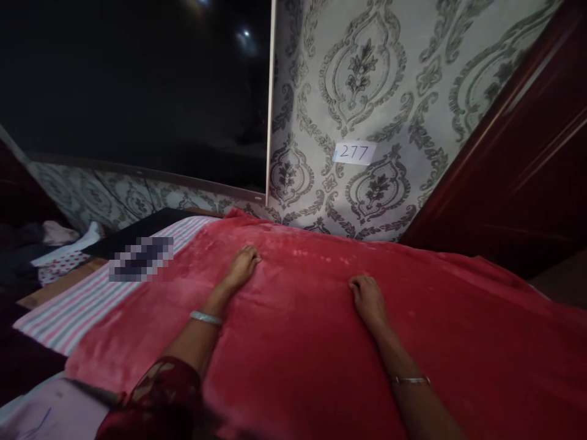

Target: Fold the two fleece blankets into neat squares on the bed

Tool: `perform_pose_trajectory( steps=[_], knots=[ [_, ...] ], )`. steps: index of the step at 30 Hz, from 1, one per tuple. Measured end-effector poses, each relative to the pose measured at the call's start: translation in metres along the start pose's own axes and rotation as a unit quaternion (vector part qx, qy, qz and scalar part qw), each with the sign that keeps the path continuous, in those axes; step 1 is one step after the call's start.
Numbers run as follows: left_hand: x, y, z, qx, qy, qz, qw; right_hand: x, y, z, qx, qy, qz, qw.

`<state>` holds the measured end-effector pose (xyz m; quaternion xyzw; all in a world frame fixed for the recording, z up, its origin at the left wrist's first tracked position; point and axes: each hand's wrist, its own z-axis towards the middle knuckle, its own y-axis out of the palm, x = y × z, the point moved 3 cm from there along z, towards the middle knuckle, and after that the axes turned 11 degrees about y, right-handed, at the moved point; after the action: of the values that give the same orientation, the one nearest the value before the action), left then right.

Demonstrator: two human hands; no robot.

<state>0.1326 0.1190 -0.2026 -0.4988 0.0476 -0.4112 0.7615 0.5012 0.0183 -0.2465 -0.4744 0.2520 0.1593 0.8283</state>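
A red plush blanket (293, 305) lies spread under both of my hands. My left hand (243, 266) rests on its left part, fingers curled and pinched together at the cloth, with small creases running from the fingertips. To the right, my right hand (369, 298) is also closed, its fingertips drawn together against the blanket. What lies inside each pinch is partly hidden by the fingers. A striped cloth (87, 302) in pink, grey and white shows along the blanket's left edge.
A blurred dark item (141, 260) sits on the striped cloth. Behind stand a large black screen (137, 85) and a patterned wall (367, 73) with a paper label (354, 153) reading 277. Dark red wood (499, 159) slants at right. Clothes (59, 256) lie at far left.
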Motion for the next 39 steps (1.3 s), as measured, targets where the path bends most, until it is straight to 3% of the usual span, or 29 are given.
perform_pose_trajectory(
  steps=[10, 15, 21, 29, 34, 39],
  knots=[
    [0.021, -0.016, -0.001, 0.019, -0.014, 0.041, 0.999, -0.006, -0.016, -0.003, 0.086, 0.022, 0.047, 0.995],
    [0.018, -0.011, -0.005, -0.002, -0.025, 0.063, 0.998, -0.002, -0.012, -0.007, 0.028, 0.021, 0.015, 0.999],
    [0.018, -0.013, -0.009, -0.012, -0.030, 0.074, 0.997, -0.007, -0.012, -0.016, -0.060, -0.058, -0.021, 0.996],
    [0.014, -0.030, -0.022, -0.078, 0.014, 0.048, 0.996, 0.002, -0.012, -0.017, -0.057, -0.046, -0.019, 0.997],
    [-0.004, -0.049, -0.033, -0.132, -0.050, 0.065, 0.988, 0.005, -0.015, -0.016, -0.080, -0.024, -0.014, 0.996],
    [-0.017, -0.056, -0.041, -0.123, -0.100, 0.091, 0.983, 0.019, -0.012, -0.015, -0.093, 0.008, -0.006, 0.996]
  ],
)
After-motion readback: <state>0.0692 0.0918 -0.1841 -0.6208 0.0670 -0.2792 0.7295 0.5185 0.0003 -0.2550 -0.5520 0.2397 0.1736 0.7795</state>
